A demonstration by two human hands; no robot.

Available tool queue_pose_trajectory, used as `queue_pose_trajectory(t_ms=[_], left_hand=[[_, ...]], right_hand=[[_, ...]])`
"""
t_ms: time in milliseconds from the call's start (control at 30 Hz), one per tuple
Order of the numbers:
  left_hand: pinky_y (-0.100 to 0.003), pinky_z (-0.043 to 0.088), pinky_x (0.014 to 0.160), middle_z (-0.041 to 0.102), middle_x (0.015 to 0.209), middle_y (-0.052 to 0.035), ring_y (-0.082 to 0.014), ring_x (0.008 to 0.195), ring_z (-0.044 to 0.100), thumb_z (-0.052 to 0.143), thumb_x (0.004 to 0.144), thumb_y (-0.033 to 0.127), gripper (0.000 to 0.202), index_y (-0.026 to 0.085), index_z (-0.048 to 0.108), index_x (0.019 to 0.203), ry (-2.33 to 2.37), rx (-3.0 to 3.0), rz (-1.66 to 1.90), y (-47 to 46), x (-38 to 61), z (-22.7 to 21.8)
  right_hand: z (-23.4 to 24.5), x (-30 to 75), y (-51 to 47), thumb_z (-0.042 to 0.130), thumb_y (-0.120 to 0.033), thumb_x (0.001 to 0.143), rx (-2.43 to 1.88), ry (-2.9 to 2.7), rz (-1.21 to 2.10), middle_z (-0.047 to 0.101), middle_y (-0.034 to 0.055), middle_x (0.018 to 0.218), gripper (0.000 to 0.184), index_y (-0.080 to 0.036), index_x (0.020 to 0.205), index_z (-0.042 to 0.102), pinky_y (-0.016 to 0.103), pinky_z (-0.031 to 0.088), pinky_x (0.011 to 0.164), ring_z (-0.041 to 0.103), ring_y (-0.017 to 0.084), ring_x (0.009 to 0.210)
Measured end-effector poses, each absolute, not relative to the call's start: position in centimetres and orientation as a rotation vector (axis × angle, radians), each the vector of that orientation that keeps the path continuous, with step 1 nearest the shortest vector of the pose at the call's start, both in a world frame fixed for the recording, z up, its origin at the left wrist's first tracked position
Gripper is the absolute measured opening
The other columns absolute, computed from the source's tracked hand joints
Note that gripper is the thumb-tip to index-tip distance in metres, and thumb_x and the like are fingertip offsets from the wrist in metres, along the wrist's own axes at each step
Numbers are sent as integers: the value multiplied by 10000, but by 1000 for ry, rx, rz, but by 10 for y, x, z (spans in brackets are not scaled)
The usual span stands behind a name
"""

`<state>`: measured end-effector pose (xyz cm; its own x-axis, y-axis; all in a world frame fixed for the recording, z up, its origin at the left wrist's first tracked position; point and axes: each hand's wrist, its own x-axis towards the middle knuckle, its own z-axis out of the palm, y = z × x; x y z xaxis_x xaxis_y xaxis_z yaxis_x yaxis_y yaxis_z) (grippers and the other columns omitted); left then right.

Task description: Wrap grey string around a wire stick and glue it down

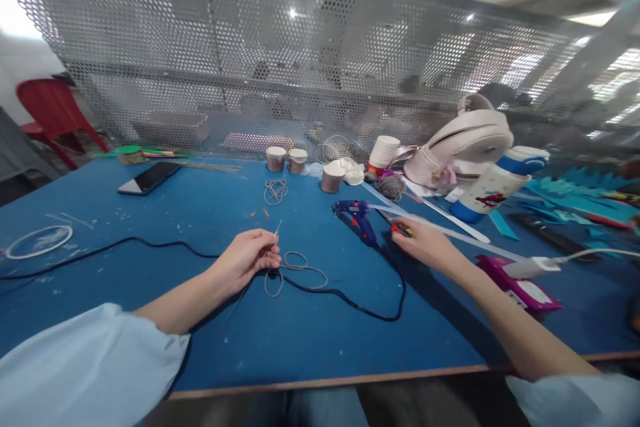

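Note:
My left hand [250, 255] pinches a thin grey cord [323, 274] near the middle of the blue table. One short end stands up above the fingertips, and the rest lies in loose loops to the right of the hand. At the right, my right hand [423, 239] is closed around the red and yellow handles of scissors [401, 231], whose blades point away from me and are partly hidden. Left of the scissors lies a blue hot glue gun [357, 217], its black cable [350, 304] running along the table and under my left hand.
Beyond my hands stand paper-covered cups [332, 178], a tangled cord bundle [275, 192], stacked paper cups [383, 152] and grey yarn [390, 186]. A phone [150, 178] lies left. A bottle [493, 187], bag [463, 137] and magenta power strip [525, 287] are right. Perforated metal panel [240, 34] behind.

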<state>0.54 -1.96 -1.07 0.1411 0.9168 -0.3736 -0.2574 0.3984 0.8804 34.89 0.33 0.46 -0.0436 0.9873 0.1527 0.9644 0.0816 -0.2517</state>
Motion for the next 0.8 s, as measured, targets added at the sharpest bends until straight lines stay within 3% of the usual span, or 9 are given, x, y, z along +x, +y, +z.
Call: queue_pose_trajectory(t_ms=[133, 300, 467, 533, 633, 800], left_hand=[[-193, 468, 420, 576, 541, -23, -97, 408, 555, 532, 801, 83, 165, 133, 525, 644, 1094, 745, 970, -22, 8, -10], [-195, 471, 407, 584, 560, -34, -107, 422, 571, 586, 766, 105, 126, 130, 541, 650, 1075, 743, 977, -26, 8, -13], [-214, 486, 407, 583, 570, -33, -123, 441, 588, 606, 758, 143, 123, 136, 544, 652, 1068, 746, 963, -28, 9, -16], [-221, 489, 403, 582, 571, -31, -126, 439, 586, 615, 750, 149, 113, 141, 544, 661, 1073, 736, 965, -29, 10, -16], [-227, 491, 395, 579, 564, -25, -133, 443, 588, 608, 742, 138, 93, 146, 545, 674, 1083, 720, 963, -29, 10, -15], [-224, 489, 385, 575, 557, -21, -130, 436, 583, 600, 729, 128, 75, 143, 545, 680, 1100, 702, 955, -30, 13, -14]], right_hand=[[-1, 312, 24, 559, -450, 778, -1840, -2050, 332, 700, 57, 989, 434, -172, 1105, 624, 274, 498, 700, 649, 200, 829], [-9, 284, 44, 498, -467, 793, -1816, -1930, 431, 658, 27, 629, 372, -141, 836, 674, 257, 423, 464, 596, 181, 547], [1, 266, 22, 483, -445, 814, -1737, -1930, 579, 698, 40, 728, 327, -167, 811, 655, 240, 440, 489, 645, 182, 647], [8, 255, 4, 482, -466, 818, -1653, -1920, 828, 717, 47, 782, 330, -181, 822, 650, 254, 462, 525, 658, 183, 654], [13, 238, -19, 516, -436, 807, -1538, -2001, 927, 674, 21, 644, 283, -201, 674, 601, 269, 482, 610, 637, 178, 633], [8, 228, -36, 547, -412, 791, -1534, -2011, 879, 541, -37, 535, 213, -216, 707, 546, 236, 396, 465, 491, 130, 479]])
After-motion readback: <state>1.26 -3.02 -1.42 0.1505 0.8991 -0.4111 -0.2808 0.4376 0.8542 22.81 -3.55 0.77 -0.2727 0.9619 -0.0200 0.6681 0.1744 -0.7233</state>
